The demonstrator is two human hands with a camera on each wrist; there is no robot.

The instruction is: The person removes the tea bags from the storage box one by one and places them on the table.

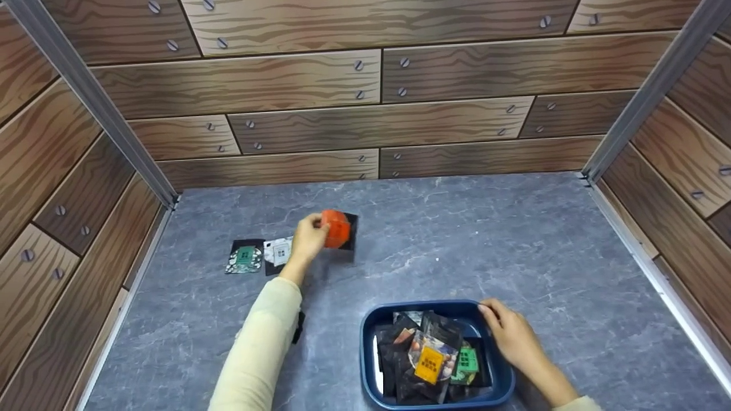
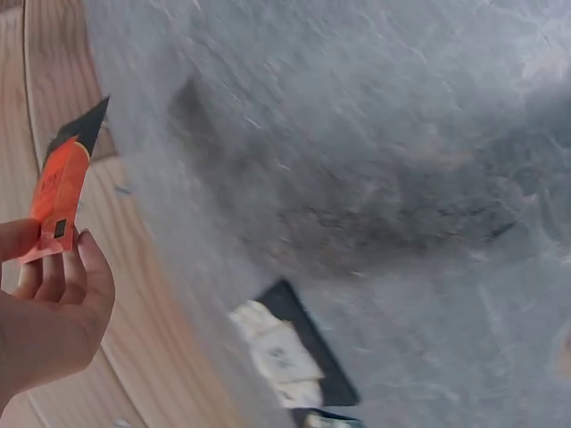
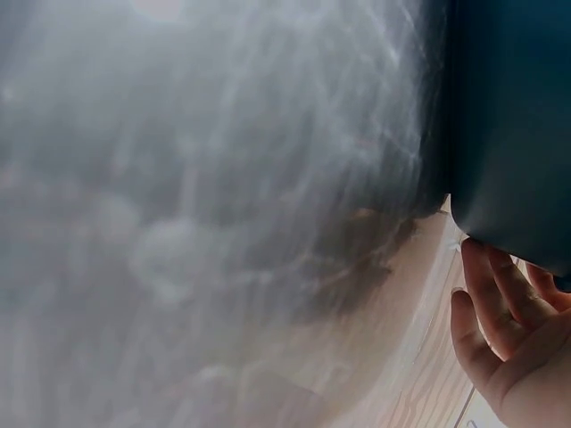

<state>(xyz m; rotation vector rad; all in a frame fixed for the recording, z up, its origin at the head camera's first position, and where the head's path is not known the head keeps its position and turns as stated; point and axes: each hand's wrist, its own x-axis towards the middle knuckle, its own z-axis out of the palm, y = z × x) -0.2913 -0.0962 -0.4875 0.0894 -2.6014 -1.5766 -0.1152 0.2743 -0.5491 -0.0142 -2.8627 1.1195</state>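
My left hand pinches a small orange-and-black packet by its left edge, over the grey surface. In the left wrist view the packet stands upright between thumb and fingers. Beside that hand lie a white-and-black packet, partly covered by the hand, and a green-and-black packet. My right hand grips the right back corner of a blue plastic tub, thumb at the rim. Its fingers bend against the tub's outer wall. Inside the tub, several dark packets lie heaped, an orange-labelled one on top.
A green-labelled packet lies at the right inside the tub. Wood-patterned walls enclose the marbled grey surface at the back and both sides, with metal strips along the side edges. A small black object shows beside the left sleeve.
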